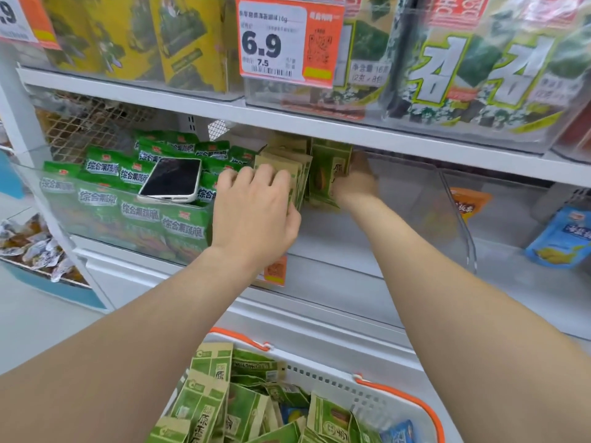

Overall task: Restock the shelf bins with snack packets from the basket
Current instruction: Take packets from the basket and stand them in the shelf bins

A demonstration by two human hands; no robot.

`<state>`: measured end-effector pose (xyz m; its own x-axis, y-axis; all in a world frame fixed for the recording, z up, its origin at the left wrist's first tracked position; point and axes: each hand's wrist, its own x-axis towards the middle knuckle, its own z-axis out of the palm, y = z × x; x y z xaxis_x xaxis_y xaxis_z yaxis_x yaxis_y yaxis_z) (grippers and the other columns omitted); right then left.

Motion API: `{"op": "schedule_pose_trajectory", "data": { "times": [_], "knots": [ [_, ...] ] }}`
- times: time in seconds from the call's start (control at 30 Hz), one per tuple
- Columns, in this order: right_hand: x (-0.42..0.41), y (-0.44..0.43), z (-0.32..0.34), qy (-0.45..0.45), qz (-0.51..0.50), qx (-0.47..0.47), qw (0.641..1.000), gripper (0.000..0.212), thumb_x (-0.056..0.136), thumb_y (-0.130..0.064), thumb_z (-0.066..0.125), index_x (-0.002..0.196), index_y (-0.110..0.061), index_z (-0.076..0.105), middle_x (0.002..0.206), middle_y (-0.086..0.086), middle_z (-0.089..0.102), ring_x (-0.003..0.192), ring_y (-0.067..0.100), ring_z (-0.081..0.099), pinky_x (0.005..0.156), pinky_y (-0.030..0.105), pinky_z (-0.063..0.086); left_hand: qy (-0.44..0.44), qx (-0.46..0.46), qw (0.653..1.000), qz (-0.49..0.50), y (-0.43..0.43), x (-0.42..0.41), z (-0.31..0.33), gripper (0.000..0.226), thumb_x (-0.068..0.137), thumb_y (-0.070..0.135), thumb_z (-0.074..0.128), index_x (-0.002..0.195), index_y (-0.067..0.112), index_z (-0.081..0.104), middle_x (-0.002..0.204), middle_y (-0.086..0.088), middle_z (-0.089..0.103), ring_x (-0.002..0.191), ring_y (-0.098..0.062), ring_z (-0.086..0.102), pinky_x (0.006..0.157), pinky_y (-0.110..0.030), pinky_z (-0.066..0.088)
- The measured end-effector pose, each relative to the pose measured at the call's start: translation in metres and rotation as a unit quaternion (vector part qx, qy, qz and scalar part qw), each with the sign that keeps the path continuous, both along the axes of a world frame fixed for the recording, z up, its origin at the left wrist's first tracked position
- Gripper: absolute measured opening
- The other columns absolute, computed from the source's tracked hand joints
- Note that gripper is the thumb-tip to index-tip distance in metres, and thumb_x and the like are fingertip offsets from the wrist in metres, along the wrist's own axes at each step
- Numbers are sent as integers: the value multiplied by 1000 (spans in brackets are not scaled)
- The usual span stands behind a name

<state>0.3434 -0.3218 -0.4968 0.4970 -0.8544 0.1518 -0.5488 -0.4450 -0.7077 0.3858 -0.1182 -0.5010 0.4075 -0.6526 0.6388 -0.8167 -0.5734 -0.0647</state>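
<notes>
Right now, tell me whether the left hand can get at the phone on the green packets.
Probably yes: the phone lies uncovered atop the green packets, just beside the left hand, though its fingers hold upright tan packets.

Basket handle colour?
Orange handle on the white basket; the head view shows it best.

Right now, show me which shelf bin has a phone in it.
The left bin, full of bright green packets: a white-cased phone lies on top. The middle bin holds tan packets; the right bin an orange packet and a blue packet.
</notes>
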Motion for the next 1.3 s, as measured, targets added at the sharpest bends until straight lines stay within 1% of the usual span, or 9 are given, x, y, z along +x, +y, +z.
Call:
{"op": "schedule_pose_trajectory", "data": {
  "times": [0.2,0.37,0.5,0.6,0.7,0.83,0.97,1.07,1.3],
  "knots": [
    [16,-3,-20,-28,-31,5,999,28,102,-18,53,128,-6,55,126,16,66,118,38,62,85,35,49,5,-6,1000,9,-2,-1,-1,24,90,39,52,98,17,60,99,-6,60,91,-34,57,93,-50,41],
    [11,-4,-19,-57,-67,7,996,61,103,-30,58,149,1,34,140,18,59,126,36,59,91,34,50,11,1,1000,9,-1,-1,-1,25,90,40,51,100,19,60,102,-5,60,94,-33,57,94,-50,41],
    [6,-9,-20,-57,-63,-1,996,30,105,-26,55,123,-3,60,125,17,66,116,35,64,77,26,41,16,2,1000,9,-1,-2,0,25,90,41,51,101,19,60,103,-5,60,95,-32,57,93,-50,41],
    [3,-8,-19,-36,-45,-4,998,30,105,-28,55,115,-4,70,122,15,70,114,34,66,78,23,41,17,4,1000,8,0,-3,1,26,90,41,51,101,19,60,103,-5,60,95,-32,57,93,-49,41],
    [1,-4,-18,-20,-35,-11,999,27,105,-20,51,113,-5,72,121,15,70,113,34,66,85,26,51,16,8,1000,7,1,-3,1,27,90,42,51,102,19,59,104,-5,61,96,-32,57,93,-49,42],
    [-3,-3,-19,-13,27,-32,999,26,99,-12,53,116,-16,72,125,7,68,115,29,64,89,24,51,15,10,1000,7,2,-4,1,27,90,42,52,103,20,59,104,-5,61,96,-31,57,93,-49,41],
    [-7,-3,-18,-16,76,-24,997,34,97,-9,51,126,-22,63,119,1,58,103,23,58,81,23,47,14,14,1000,9,1,-4,1,27,90,42,52,104,20,59,105,-4,60,97,-31,57,93,-49,41],
    [-6,-4,-18,-17,79,-26,996,39,96,-8,51,130,-24,56,119,5,58,99,24,56,77,28,49,12,14,1000,8,1,-4,1,27,90,42,53,104,20,59,105,-5,61,97,-31,57,93,-49,41],
    [-6,-2,-20,17,89,-36,995,47,93,-2,55,136,-18,63,145,8,56,128,28,56,93,19,44,11,20,1000,9,2,-3,2,29,90,43,52,106,20,59,107,-5,60,98,-32,57,94,-49,41]
  ]
}}
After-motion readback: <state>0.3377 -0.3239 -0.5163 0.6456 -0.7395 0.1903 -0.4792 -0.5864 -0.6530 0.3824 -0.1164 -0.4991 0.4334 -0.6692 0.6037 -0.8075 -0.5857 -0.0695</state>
